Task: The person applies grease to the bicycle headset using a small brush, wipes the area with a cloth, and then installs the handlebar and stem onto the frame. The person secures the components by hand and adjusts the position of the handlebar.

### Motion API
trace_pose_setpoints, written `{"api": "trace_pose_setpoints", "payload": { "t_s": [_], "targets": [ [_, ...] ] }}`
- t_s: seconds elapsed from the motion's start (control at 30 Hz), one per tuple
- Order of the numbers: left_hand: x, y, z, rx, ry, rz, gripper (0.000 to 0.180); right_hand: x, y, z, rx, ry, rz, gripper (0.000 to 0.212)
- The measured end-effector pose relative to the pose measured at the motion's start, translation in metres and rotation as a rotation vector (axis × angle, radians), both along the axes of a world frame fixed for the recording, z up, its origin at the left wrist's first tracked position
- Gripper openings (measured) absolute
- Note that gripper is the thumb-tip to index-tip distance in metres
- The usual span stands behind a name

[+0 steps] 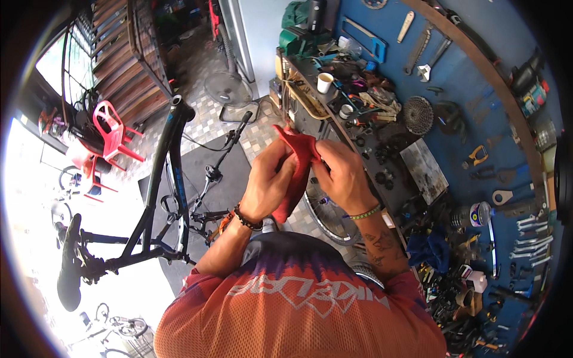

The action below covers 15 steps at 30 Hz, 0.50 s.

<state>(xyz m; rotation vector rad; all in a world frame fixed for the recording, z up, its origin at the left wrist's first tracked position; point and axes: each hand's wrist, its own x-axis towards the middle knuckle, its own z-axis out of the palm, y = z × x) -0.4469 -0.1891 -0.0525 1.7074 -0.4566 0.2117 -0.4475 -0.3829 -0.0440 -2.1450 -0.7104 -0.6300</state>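
The left hand and right hand both pinched a red cloth, suspended between the bicycle frame and the cluttered bench; if either pinch had loosened, it might have slipped floorward and picked up grit. Its limp, creased fabric contrasted with the frame's smooth, black tubes.

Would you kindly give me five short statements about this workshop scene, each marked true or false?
1. The left hand and right hand both hold the red cloth. True.
2. The left wrist is bare. False: a dark bracelet circles it.
3. A bicycle frame is to the left of the hands. True.
4. The blue-framed hacksaw lies on the floor. False: it hangs on the blue wall.
5. The cup is white. True.
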Motion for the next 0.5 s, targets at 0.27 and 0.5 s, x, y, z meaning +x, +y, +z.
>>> {"api": "trace_pose_setpoints", "payload": {
  "t_s": [0.27, 0.5],
  "targets": [
    [0.013, -0.003, -0.015, 0.077, -0.350, 0.016, 0.020, 0.007, 0.030, -0.028, 0.819, 0.606, 0.034, 0.016],
    [0.012, 0.007, -0.015, 0.018, 0.183, 0.033, 0.018, 0.009, 0.017, -0.036, -0.110, 0.046, -0.083, 0.018]
  ]
}}
